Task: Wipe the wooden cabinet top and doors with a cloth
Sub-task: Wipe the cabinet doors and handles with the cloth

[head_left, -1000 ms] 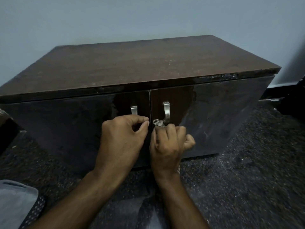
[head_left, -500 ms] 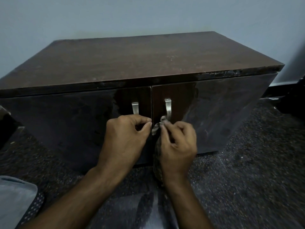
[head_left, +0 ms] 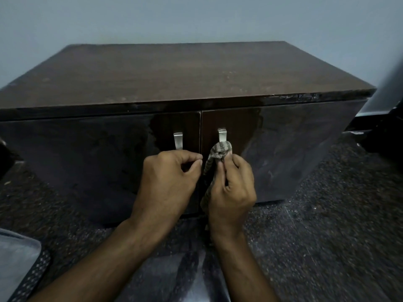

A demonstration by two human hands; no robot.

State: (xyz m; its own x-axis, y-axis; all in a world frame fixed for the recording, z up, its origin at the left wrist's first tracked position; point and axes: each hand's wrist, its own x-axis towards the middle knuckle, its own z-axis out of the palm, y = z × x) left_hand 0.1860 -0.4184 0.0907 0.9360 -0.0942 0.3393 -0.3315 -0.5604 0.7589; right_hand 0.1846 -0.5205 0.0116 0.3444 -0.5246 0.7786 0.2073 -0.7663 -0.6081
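Observation:
A low dark wooden cabinet (head_left: 187, 75) stands against the wall, its two glossy doors closed. Each door has a metal handle: the left handle (head_left: 178, 140) and the right handle (head_left: 222, 135). A striped grey cloth (head_left: 218, 150) is bunched in my right hand (head_left: 231, 188) and pressed against the bottom of the right handle; its tail hangs down behind the hand. My left hand (head_left: 169, 182) is curled in front of the left door, just below the left handle, thumb and forefinger pinched by the gap between the doors. What it pinches is hidden.
The floor (head_left: 327, 225) is dark speckled stone. A grey cushion with a dotted edge (head_left: 19, 264) lies at the lower left. A dark object (head_left: 383, 127) stands at the right beside the cabinet. A pale wall (head_left: 196, 18) runs behind.
My right hand has drawn the cloth out of its fist and raised it against the lower end of the right handle. The left hand has stayed by the door gap.

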